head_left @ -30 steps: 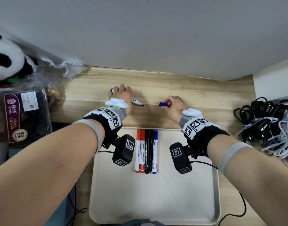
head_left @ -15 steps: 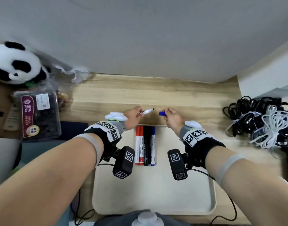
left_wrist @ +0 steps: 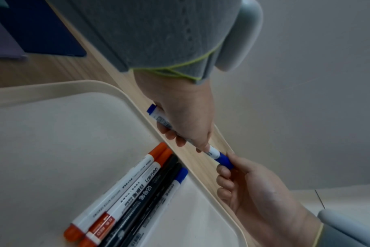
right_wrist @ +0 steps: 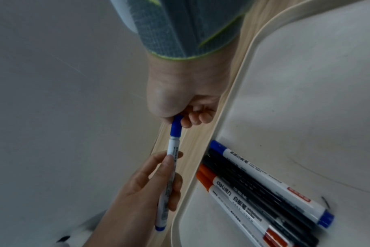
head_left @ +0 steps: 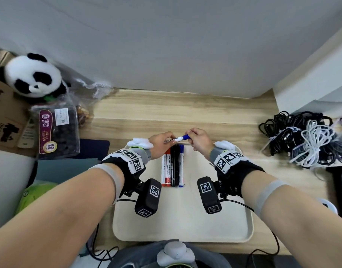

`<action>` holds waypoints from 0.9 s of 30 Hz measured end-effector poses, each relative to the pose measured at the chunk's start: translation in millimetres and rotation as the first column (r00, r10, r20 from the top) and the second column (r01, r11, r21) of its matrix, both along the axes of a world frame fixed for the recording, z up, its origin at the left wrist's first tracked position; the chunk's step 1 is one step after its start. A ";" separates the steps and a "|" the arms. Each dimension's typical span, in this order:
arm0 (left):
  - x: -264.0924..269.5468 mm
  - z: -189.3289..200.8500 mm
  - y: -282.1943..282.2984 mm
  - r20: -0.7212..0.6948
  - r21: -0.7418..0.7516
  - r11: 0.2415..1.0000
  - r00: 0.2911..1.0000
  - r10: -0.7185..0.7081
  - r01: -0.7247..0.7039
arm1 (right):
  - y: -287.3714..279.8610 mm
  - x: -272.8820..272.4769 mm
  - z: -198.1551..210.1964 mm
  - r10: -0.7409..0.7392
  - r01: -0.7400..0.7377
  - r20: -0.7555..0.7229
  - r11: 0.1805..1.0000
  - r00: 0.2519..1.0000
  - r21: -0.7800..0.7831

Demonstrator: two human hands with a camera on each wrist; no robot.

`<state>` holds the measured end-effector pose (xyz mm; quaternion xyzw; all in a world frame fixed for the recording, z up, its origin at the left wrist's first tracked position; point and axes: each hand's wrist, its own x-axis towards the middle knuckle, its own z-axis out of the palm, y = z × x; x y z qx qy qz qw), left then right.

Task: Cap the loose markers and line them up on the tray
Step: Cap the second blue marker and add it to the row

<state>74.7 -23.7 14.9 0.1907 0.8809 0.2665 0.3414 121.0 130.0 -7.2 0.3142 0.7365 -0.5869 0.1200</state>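
Capping the last blue marker above the tray's far edge

We hold the blue marker (head_left: 175,139) by its barrel in our left hand (head_left: 160,144), fingers wrapped round it, while our right hand (head_left: 199,140) pinches the blue cap (head_left: 185,137) onto its tip. Light, stiff and smooth plastic, we judge; best gripped mid-barrel so it cannot twist. It hangs between both grips over the worktop (head_left: 185,111), just beyond the tray (head_left: 185,229), where five capped markers (head_left: 173,167) lie together.
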 end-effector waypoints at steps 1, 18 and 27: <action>2.3 1.0 -0.1 0.000 0.005 1.000 1.000 0.002 -0.002 | -2.1 1.6 2.2 0.016 -0.016 -0.002 1.000 1.000 0.006; 13.1 21.6 10.0 0.047 0.105 0.994 0.998 -0.034 0.029 | -6.2 10.6 23.3 0.071 -0.057 -0.054 0.971 0.996 0.233; 8.3 33.8 21.1 0.323 0.214 0.952 0.936 0.144 -0.220 | -13.7 7.0 29.6 -0.132 0.114 -0.145 0.985 0.981 -0.129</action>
